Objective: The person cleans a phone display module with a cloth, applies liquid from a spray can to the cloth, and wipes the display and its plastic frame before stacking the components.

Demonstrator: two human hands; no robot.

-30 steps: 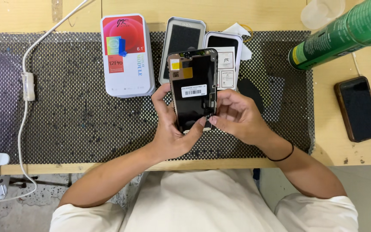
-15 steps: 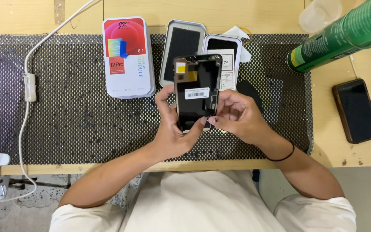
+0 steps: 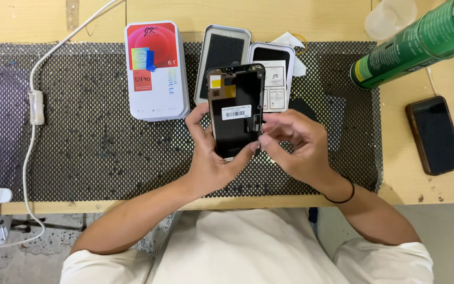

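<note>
My left hand (image 3: 210,158) grips a black phone display panel (image 3: 236,110) by its lower end, back side up, with a white sticker and a yellow patch showing. It is held upright above the dark mesh mat (image 3: 90,137). My right hand (image 3: 295,144) pinches at the panel's right edge, fingertips closed on a small part there that is too small to make out. Just behind the panel lie a grey tray (image 3: 222,58) and a second tray (image 3: 274,76) with a paper card in it.
A red and white box (image 3: 156,71) lies at the back left of the mat. A green spray can (image 3: 421,42) lies on its side at the back right. A dark phone (image 3: 435,135) rests on the wooden table at the right. A white cable (image 3: 32,100) runs along the left.
The panel and both hands have stayed in nearly the same place. My right fingers have shifted slightly along the panel's right edge.
</note>
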